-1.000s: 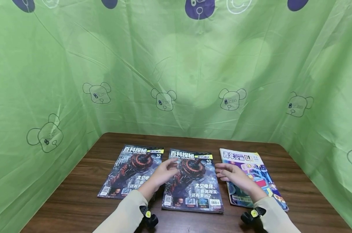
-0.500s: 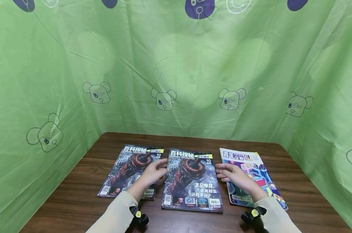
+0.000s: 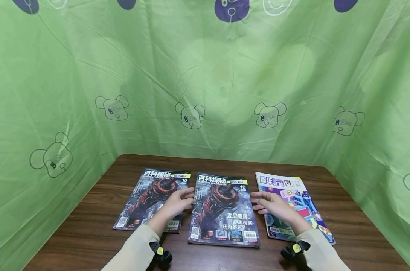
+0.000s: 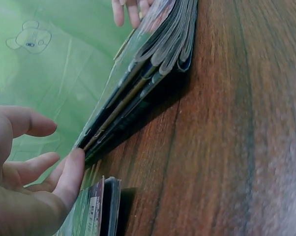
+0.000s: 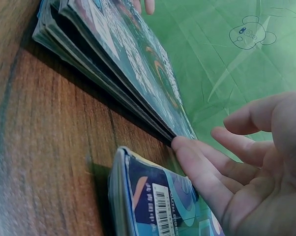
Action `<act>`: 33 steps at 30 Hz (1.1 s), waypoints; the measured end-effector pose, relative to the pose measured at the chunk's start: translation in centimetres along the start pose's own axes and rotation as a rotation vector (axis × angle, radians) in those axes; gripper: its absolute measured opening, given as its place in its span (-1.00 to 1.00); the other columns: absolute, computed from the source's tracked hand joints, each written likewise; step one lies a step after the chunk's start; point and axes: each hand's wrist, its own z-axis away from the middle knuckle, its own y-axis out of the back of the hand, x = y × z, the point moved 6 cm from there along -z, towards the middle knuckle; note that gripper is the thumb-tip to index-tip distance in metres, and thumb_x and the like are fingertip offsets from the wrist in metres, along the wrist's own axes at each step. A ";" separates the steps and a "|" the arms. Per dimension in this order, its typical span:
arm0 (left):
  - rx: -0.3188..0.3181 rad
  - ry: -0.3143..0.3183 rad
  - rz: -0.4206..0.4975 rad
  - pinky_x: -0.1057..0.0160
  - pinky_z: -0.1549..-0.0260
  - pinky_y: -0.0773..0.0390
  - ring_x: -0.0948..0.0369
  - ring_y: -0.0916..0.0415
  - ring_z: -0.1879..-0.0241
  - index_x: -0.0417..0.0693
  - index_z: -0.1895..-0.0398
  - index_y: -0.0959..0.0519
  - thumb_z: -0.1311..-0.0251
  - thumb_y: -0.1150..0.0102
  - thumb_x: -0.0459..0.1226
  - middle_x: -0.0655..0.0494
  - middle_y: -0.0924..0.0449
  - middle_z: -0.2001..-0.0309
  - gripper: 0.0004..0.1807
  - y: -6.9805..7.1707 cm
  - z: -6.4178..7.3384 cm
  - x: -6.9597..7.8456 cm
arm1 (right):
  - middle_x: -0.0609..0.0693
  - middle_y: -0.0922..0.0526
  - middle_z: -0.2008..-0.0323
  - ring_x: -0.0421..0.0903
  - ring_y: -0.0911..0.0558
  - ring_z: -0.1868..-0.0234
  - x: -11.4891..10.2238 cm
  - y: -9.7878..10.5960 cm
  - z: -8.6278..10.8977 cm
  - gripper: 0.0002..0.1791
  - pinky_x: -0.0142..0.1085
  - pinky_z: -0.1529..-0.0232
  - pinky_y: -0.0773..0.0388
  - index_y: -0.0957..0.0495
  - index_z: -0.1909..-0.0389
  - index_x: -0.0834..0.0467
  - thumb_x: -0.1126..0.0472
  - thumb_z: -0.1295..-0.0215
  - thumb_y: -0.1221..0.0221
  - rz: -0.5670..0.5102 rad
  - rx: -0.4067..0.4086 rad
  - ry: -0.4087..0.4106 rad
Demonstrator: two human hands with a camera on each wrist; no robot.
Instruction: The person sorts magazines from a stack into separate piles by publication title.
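Observation:
A pile of several magazines [image 3: 221, 210] lies in the middle, its top cover dark with a red ring-shaped machine. My left hand [image 3: 176, 203] is at the pile's left side, over the edge of another magazine [image 3: 140, 199] with the same cover. In the left wrist view its thumb [image 4: 73, 172] touches the pile's edge and the fingers are loosely spread. On the opposite side my right hand [image 3: 276, 206] extends over a colourful purple-and-white magazine [image 3: 308, 210]. Its thumb [image 5: 192, 160] touches the pile's right edge in the right wrist view. Neither hand grips anything.
All the magazines lie on a dark wood-grain table [image 3: 89, 210] with rounded far corners. A green curtain [image 3: 225, 75] printed with bear faces hangs behind and at both sides. Narrow gaps separate the pile from the magazines beside it.
My left hand has drawn back leftward from above the middle pile to its left edge. My right hand has stayed almost in place. The magazines have not visibly moved.

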 end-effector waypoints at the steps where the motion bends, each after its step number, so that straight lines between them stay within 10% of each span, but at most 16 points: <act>1: 0.000 -0.002 0.014 0.07 0.04 -0.66 -0.15 -0.59 -0.05 -0.48 -0.34 -0.34 -0.30 -0.16 -0.44 -0.44 -0.46 -0.21 -0.44 0.0 0.0 -0.1 | 0.43 -0.50 -0.19 0.21 -0.65 -0.04 0.0 0.0 0.0 -0.47 -0.06 -0.02 -0.65 -0.26 -0.35 0.51 0.25 -0.53 0.01 0.000 0.001 -0.002; 24: -0.035 0.043 0.129 0.05 0.00 -0.64 -0.18 -0.51 -0.14 -0.50 -0.33 -0.36 -0.28 -0.16 -0.45 -0.45 -0.42 -0.23 -0.44 -0.6 0.2 -0.6 | 0.42 -0.51 -0.18 0.19 -0.66 -0.02 0.2 -0.1 0.0 -0.48 -0.06 0.00 -0.65 -0.28 -0.34 0.50 0.25 -0.53 0.01 0.003 0.005 -0.006; 33: -0.110 0.084 0.063 0.10 0.35 -0.72 0.04 -0.62 0.28 -0.43 -0.45 -0.18 -0.35 -0.10 -0.35 -0.26 -0.59 -0.05 -0.34 -1.3 0.3 -0.8 | 0.41 -0.52 -0.18 0.19 -0.66 -0.02 0.2 -0.1 0.0 -0.49 -0.08 0.01 -0.66 -0.28 -0.34 0.51 0.26 -0.52 0.02 -0.002 0.007 -0.006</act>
